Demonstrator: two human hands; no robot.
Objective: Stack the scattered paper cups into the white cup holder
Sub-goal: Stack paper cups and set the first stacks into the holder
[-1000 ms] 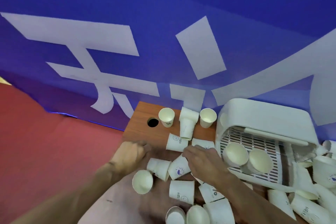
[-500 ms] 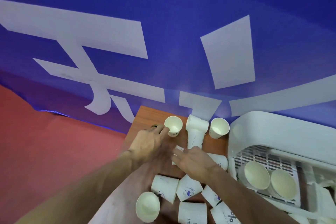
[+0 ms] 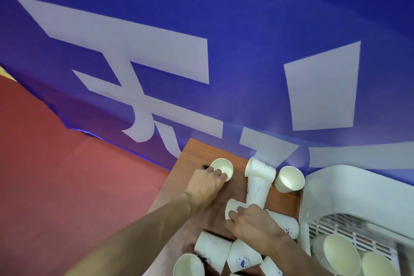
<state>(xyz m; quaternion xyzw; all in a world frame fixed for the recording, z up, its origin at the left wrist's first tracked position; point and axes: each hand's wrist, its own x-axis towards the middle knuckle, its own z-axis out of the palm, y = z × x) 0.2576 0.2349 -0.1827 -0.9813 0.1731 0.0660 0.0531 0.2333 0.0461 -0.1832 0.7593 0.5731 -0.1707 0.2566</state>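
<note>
Your left hand (image 3: 205, 186) has travelled from the near edge of the wooden table (image 3: 194, 154), where it sat a second ago, up to the far corner. Its fingertips now curl against the near wall of the upright cup (image 3: 222, 166), with the thumb on the cup's left side, so it looks like a pinch just closing rather than a lift. Your right hand (image 3: 253, 227) has also gone forward, off the middle pile. Its fingers are bent over the mouth end of the lying cup (image 3: 231, 207), which rests touching the foot of the toppled tube of cups (image 3: 257, 186). How firm that hold is, the frame does not show. Both hands are therefore on a cup and neither cup has left the table. That suggests you are collecting one in each hand, to nest them before carrying them over. Beyond the tube another open cup (image 3: 290, 180) stands tilted, just beside the white cup holder (image 3: 358, 195) at the right. Cream cup mouths (image 3: 338, 251) already show in its slatted bay. Nearer to you, loose cups (image 3: 212, 251) lie on their sides, so most of the job looks still ahead. Watch that thin rim under the left pinch, as it could buckle or tip.
</note>
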